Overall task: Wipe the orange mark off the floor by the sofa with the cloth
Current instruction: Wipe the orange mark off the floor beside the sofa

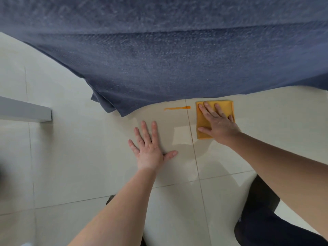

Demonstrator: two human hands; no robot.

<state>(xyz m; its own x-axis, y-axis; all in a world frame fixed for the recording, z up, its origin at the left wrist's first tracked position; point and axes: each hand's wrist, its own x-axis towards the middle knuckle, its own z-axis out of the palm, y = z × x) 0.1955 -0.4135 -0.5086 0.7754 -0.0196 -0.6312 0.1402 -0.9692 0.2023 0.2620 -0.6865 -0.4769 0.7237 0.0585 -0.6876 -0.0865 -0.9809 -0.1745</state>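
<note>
Head view: the right hand (219, 121) is pressing flat, fingers spread, on the cloth (204, 121), just right of the orange mark (177, 108); the left hand (150, 150) is lying open on the floor (71, 157).

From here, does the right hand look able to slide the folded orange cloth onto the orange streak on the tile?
Probably yes. The right hand lies flat on the folded orange cloth, and only bare pale tile floor separates it from the orange streak.
</note>
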